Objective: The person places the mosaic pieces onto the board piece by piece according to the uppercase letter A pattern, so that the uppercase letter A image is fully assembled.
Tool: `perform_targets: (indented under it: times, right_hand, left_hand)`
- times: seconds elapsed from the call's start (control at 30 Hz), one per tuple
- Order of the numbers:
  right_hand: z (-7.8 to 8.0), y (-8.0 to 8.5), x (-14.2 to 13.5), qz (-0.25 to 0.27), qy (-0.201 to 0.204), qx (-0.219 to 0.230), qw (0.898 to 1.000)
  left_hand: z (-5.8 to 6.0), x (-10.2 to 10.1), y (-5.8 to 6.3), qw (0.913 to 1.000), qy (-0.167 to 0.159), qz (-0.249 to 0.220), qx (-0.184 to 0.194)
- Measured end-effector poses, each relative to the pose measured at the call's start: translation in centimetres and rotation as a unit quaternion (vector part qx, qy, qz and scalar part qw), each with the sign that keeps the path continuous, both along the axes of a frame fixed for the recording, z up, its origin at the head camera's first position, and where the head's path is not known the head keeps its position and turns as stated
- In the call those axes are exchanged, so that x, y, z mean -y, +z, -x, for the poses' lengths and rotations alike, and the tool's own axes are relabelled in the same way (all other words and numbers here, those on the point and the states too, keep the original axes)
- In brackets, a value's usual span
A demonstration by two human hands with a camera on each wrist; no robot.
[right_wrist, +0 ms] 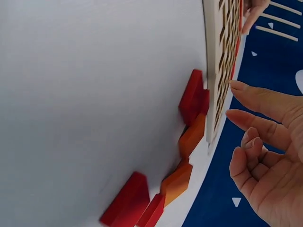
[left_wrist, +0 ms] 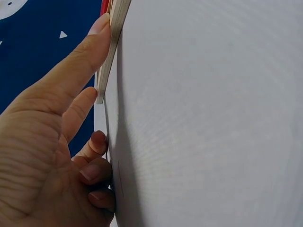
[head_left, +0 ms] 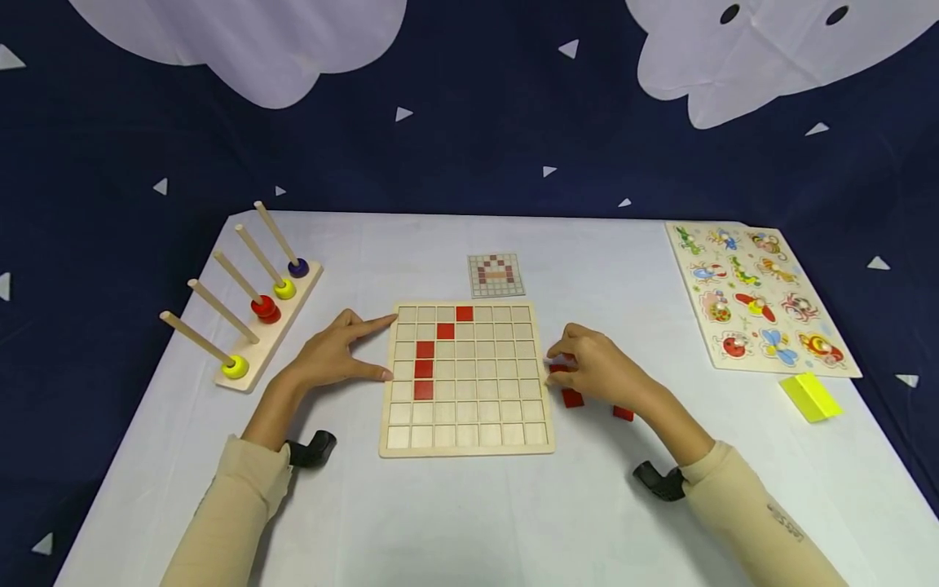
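Note:
A wooden grid board (head_left: 467, 453) lies flat on the table, with several red square tiles (head_left: 424, 369) set in its cells on the left and at the top. My left hand (head_left: 330, 352) touches the board's left edge with straight thumb and forefinger; its other fingers are curled, as the left wrist view shows. Over the board's right edge hovers my right hand (head_left: 597, 363), thumb and forefinger apart with nothing between them. Beneath it lie loose red tiles (head_left: 572, 398) and orange tiles (right_wrist: 176, 183), partly hidden by the hand in the head view.
Behind the board lies a small pattern card (head_left: 496, 275). To the left stands a wooden peg stand (head_left: 282, 326) with coloured rings. An insect picture board (head_left: 763, 297) is at the back right, with a yellow folded block (head_left: 810, 397) in front of it.

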State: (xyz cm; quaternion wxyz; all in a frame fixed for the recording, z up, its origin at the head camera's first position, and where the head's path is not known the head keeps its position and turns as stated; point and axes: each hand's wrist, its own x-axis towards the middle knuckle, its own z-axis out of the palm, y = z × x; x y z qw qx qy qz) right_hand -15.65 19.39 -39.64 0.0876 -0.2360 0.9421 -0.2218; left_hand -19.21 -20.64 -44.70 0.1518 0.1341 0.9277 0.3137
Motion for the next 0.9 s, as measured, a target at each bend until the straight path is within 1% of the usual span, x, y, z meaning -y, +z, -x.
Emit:
perform_targets:
  times: [0.13,0.37,0.5,0.9]
  right_hand:
    - [0.05,-0.26,-0.42,-0.015,0.003,0.002,1.0]
    - [0.19,-0.47,-0.62,-0.043,0.01,0.024,0.999]
    - [0.24,-0.5,-0.55,-0.056,0.016,0.024,0.998]
    - [0.31,-0.88,-0.71,-0.054,0.05,0.008,0.997]
  left_hand:
    - [0.03,0.03,-0.05,1.0,0.001,-0.002,0.002]
    - [-0.01,0.01,0.02,1.0,0.0,0.001,0.002]
    - [-0.06,0.02,0.07,1.0,0.0,0.001,-0.001]
    - [-0.04,0.0,0.04,1.0,0.001,0.001,-0.001]
